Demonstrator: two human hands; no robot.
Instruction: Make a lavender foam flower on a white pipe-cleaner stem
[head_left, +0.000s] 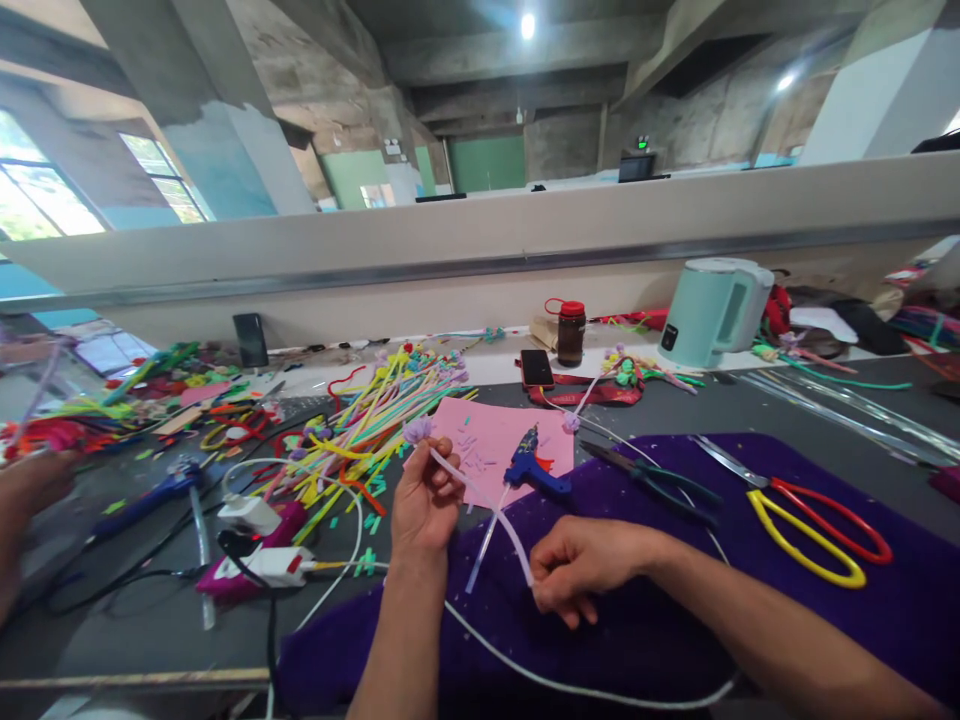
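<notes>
A pale lilac pipe cleaner (512, 533) stretches between my hands, with a small fluffy lilac flower (418, 430) at its upper left end. My left hand (426, 505) pinches the strip just below the flower. Lower down, the fingers of my right hand (577, 565) close on its other end. Behind the strip, a blue glue gun (534, 468) with a clear glue stick (484, 550) lies on a pink sheet (457, 415) scattered with short lilac clippings. Another lilac flower (572, 421) on a stem rests at the sheet's right edge.
Pliers (660, 482) and red-and-yellow scissors (806, 515) lie on the purple cloth (750, 630). A cable (525, 680) loops in front of me. Left are a power strip (259, 570), a pipe-cleaner pile (390, 410) and another person's hand (34, 490). A kettle (709, 312), phone (536, 368) and bottle (571, 335) stand behind.
</notes>
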